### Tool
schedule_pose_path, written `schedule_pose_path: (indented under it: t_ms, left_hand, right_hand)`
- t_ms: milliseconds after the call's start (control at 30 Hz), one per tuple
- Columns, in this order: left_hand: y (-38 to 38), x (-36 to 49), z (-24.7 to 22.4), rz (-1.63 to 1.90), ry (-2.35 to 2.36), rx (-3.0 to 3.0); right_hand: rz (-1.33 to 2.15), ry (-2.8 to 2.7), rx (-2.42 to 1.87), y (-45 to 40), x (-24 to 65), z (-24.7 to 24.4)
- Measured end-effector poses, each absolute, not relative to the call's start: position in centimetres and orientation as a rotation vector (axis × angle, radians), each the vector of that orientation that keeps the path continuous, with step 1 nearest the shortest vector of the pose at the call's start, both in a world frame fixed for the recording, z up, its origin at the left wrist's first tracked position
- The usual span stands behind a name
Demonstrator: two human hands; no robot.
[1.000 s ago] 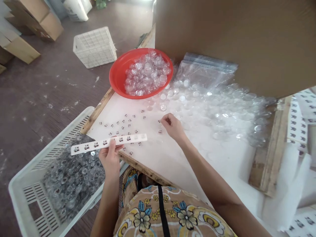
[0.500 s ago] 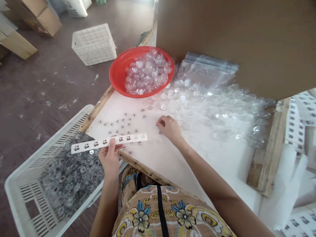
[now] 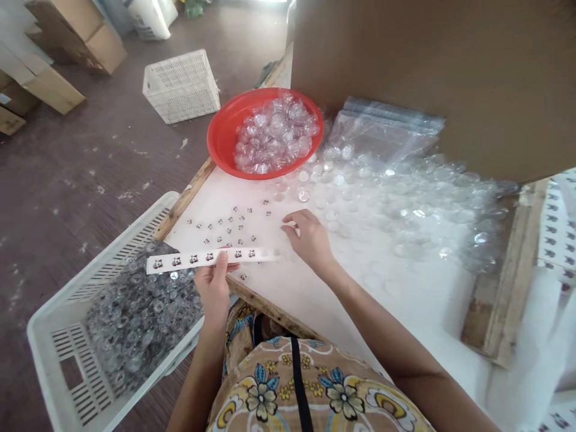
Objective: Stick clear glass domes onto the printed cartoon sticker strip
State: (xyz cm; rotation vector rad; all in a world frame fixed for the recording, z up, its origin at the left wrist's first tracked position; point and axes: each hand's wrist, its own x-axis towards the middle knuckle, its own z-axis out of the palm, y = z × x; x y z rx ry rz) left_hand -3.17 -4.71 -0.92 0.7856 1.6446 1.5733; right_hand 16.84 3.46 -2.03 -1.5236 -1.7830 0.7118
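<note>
My left hand (image 3: pixel 213 282) grips a white strip of panda stickers (image 3: pixel 193 260) between thumb and fingers, above the table's near-left edge. The strip's right end shows blank spots. My right hand (image 3: pixel 310 237) is just right of the strip, thumb and forefinger curled together in a pinch. Whatever is between those fingertips is too small to make out. Several loose panda pieces (image 3: pixel 229 231) lie on the white tabletop (image 3: pixel 288 306) beyond the strip. To the right of them are many clear round discs (image 3: pixel 303 195).
A red basin (image 3: pixel 220 135) of clear domed pieces stands at the back, beside clear plastic bags (image 3: pixel 382 129) and a large brown board (image 3: pixel 405 66). On the left is a white crate (image 3: pixel 49 318) full of small clear pieces. Another white crate (image 3: pixel 182 87) stands on the floor.
My left hand and the strip have shifted right, so the strip's end is closer to my right hand. My right hand has turned slightly, and its thumb and forefinger now form a rounder loop.
</note>
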Motion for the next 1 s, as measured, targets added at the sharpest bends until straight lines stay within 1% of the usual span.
schedule_pose_path:
  t_ms: [67, 133, 300, 367, 433, 567, 700, 833, 1000]
  left_hand:
    - [-4.8, -2.8, -0.7, 1.541, 1.665, 0.829]
    - [-4.8, -2.5, -0.6, 1.516, 1.687, 0.856]
    - [-4.6, -2.0, -0.5, 1.525, 1.691, 0.814]
    - [-4.3, -2.0, -0.5, 1.549, 1.644, 0.759]
    - [-3.9, -2.1, -0.5, 1.578, 1.606, 0.714]
    - [-3.2, -3.3, -0.3, 1.655, 1.595, 0.667]
    - [-3.0, -4.8, -0.4, 1.71, 1.604, 0.645]
    - [-3.0, -5.1, -0.5, 1.708, 1.605, 0.631]
    - [-3.2, -4.7, -0.4, 1.712, 1.582, 0.617]
  right_hand:
    - [0.885, -1.837, -1.288, 2.3, 15.4, -0.9]
    - [0.977, -1.885, -1.165, 1.3, 14.0, -0.4]
    - [0.804, -1.891, -1.195, -0.3, 12.2, -0.8]
    - [0.82, -1.824, -1.134, -0.2, 12.4, -0.8]
    - [0.907, -1.674, -1.093, 0.3, 13.4, -0.5]
    - [1.146, -1.36, -1.285, 1.6, 17.1, -0.9]
    - [1.317, -1.455, -1.536, 1.1, 20.3, -2.9]
    - [1.316, -1.563, -1.663, -0.3, 20.7, -4.2]
    - [1.245, -1.614, -1.744, -0.5, 19.8, -4.5]
